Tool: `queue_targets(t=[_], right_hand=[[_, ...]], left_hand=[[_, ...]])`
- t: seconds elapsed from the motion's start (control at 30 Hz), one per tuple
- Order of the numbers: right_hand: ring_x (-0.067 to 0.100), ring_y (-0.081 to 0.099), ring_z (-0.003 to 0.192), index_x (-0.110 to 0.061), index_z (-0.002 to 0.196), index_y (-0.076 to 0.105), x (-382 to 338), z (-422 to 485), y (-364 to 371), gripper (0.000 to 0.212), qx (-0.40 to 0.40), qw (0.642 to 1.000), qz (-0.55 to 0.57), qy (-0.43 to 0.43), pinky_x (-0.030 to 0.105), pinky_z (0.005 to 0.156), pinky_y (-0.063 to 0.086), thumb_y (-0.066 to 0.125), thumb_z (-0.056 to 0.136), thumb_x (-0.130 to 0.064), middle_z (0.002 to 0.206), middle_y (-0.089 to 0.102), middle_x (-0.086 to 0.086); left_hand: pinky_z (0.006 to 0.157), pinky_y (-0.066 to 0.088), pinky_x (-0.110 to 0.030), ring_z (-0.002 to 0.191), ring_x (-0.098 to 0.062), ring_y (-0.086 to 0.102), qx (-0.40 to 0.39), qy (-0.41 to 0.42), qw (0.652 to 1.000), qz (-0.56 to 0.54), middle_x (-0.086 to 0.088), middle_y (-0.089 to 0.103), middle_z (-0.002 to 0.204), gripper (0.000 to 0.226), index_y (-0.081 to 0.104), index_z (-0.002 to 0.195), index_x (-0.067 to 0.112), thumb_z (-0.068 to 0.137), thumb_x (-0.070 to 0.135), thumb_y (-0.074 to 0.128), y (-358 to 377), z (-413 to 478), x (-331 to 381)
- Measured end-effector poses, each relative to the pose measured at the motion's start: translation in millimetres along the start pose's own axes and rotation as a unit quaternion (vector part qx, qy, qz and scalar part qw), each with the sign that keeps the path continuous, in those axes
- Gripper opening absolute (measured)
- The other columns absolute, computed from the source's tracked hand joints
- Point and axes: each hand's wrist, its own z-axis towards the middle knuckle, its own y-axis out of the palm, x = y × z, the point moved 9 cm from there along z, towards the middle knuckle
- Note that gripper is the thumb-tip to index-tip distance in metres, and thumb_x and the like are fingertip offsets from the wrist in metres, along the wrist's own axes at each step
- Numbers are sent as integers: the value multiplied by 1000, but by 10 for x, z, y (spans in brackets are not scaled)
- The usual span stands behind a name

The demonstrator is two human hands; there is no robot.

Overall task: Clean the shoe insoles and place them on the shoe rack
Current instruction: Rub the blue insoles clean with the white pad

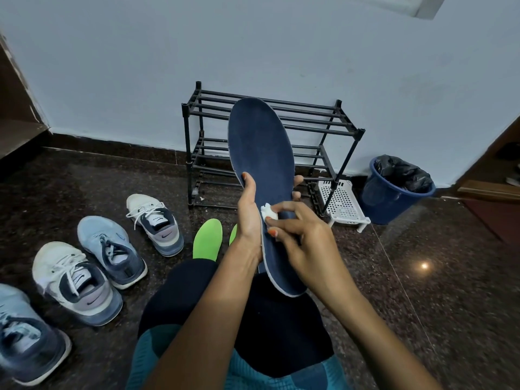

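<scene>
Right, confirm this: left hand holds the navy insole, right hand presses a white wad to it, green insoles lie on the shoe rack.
Not the last part: the head view shows the green insoles on the floor before the shoe rack, not on it. The rest stands.

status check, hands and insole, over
Left hand grips blue insole. Right hand presses white wad on it. Green insoles on floor, rack behind.

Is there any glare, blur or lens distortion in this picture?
Head view: one small glare spot on the polished floor at right; wide-angle bending tilts the wall and stretches the corners; the navy insole is sharp, while the shoe at bottom left looks soft.
</scene>
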Motion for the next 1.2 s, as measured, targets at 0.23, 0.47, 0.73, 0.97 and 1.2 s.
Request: queue_targets(t=[0.23, 0.47, 0.73, 0.97, 1.2], right_hand=[[-4, 59, 70, -7, 97, 70, 146, 55, -99, 27, 50, 994, 68, 66, 5, 66, 44, 69, 74, 7, 88, 63, -3], [-1, 51, 87, 0, 98, 70, 53, 33, -1, 20, 35, 999, 21, 16, 2, 78, 36, 66, 78, -1, 93, 55, -3], [-11, 54, 77, 0, 81, 72, 99, 3, -58, 13, 76, 997, 22, 15, -1, 71, 36, 67, 72, 8, 78, 60, 0], [-10, 53, 70, -1, 83, 72, 97, 73, -68, 13, 102, 995, 11, 16, -3, 77, 32, 65, 74, 5, 79, 59, 3], [-15, 51, 73, -5, 81, 73, 70, -28, -49, 12, 93, 995, 23, 26, 1, 70, 37, 64, 72, -6, 76, 56, -4]], left_hand=[[56, 52, -23, 60, -15, 62, -23, -18, 1000, 10, -5, 68, 75, 84, 77, 70, 10, 95, 61, 16, 67, -25, -35], [56, 50, -20, 58, -13, 62, -2, 0, 1000, 13, -5, 69, 74, 83, 76, 69, 10, 96, 60, 16, -10, 0, 10], [57, 50, -22, 62, -15, 59, -4, 5, 1000, -6, -6, 71, 81, 76, 72, 83, 6, 97, 58, 18, 5, 10, -13], [58, 54, -21, 65, -17, 63, 3, 13, 1000, -2, -9, 71, 82, 75, 70, 87, 4, 98, 56, 17, -20, -14, 11], [57, 50, -22, 63, -15, 59, 28, 30, 999, -11, -7, 71, 82, 73, 70, 87, 5, 98, 56, 18, -70, 11, 32]])
